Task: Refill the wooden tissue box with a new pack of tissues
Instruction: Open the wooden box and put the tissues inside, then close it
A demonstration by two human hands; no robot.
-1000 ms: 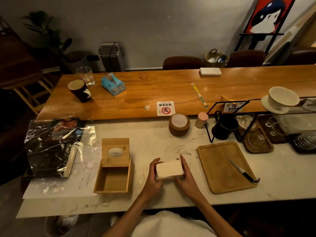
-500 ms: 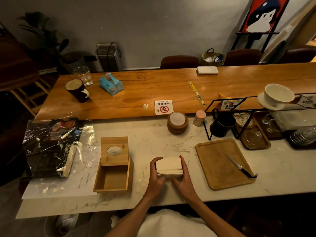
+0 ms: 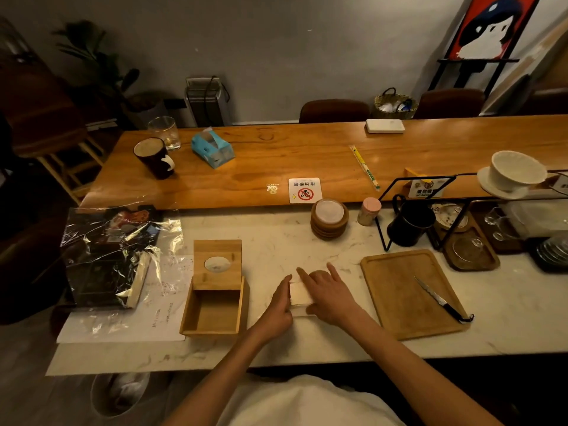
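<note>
The wooden tissue box [image 3: 215, 312] stands empty on the marble counter, its lid [image 3: 217, 263] with an oval hole lying against the box's far edge. Just right of the box lies a white stack of tissues [image 3: 299, 298]. My left hand [image 3: 278, 309] grips the stack's left side. My right hand [image 3: 330, 295] lies flat over the top of the stack with fingers spread, hiding most of it.
Crinkled clear plastic wrap [image 3: 113, 253] and paper sheets lie left of the box. A wooden tray [image 3: 399, 290] with a knife [image 3: 441, 301] sits to the right. Stacked coasters [image 3: 329, 219], a black mug [image 3: 410, 224] and a blue tissue pack [image 3: 212, 149] lie beyond.
The tissue stack was held up between both hands; it now rests lower on the counter, and my right hand has moved from its side onto its top.
</note>
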